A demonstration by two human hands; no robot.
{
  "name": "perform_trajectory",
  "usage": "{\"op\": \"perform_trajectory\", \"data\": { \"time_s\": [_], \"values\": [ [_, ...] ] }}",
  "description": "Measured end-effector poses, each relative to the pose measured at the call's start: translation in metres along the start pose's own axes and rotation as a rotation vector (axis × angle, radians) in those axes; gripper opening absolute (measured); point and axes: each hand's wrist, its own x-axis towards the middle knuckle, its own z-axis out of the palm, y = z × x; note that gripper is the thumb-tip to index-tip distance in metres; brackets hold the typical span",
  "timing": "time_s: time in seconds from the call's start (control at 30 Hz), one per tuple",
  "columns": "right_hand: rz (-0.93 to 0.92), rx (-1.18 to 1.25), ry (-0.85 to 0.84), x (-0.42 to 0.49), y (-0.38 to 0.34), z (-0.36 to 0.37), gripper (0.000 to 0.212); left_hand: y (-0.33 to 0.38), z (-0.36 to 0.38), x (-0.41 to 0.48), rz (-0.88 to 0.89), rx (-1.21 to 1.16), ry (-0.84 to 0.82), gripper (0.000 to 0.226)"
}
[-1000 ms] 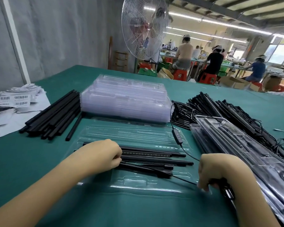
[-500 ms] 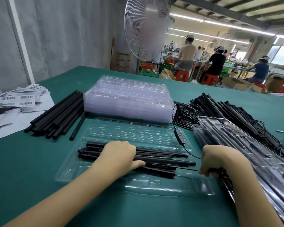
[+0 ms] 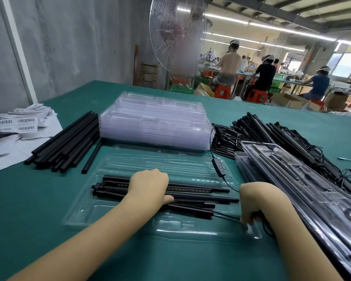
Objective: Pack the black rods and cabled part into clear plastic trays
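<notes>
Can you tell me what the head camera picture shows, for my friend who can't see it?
Two bare hands pack black rods into an open clear tray on a green table: the left hand presses the rods, the right hand pinches a black cable.

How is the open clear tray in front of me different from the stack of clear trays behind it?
The open tray lies alone, spread flat on the green table; the tray stack is many trays nested into a tall pile. The open tray already holds black rods, pressed down by the left hand, with a cable running to the right hand; the stack looks empty and untouched. Both are clear moulded plastic with the same long shape.
</notes>
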Motion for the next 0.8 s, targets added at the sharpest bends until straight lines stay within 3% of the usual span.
{"op": "perform_trajectory", "data": {
  "time_s": [0.17, 0.3, 0.43, 0.6, 0.8],
  "values": [
    [-0.186, 0.154, 0.138, -0.014, 0.012, 0.014, 0.016, 0.000, -0.006, 0.009, 0.092, 0.081, -0.049, 0.048],
    [-0.305, 0.357, 0.088, -0.030, 0.024, 0.027, 0.010, -0.001, -0.004, 0.010, 0.096, 0.080, -0.054, 0.051],
    [-0.490, 0.343, 0.047, -0.044, 0.031, 0.029, 0.023, -0.003, -0.001, 0.011, 0.082, 0.062, -0.029, 0.052],
    [-0.757, 0.588, -0.100, -0.054, 0.047, 0.035, 0.045, -0.005, 0.000, 0.009, 0.080, 0.052, -0.003, 0.053],
    [-0.970, 0.821, -0.057, -0.055, 0.040, 0.040, 0.036, -0.002, 0.004, 0.001, 0.124, 0.097, 0.089, 0.057]
  ]
}}
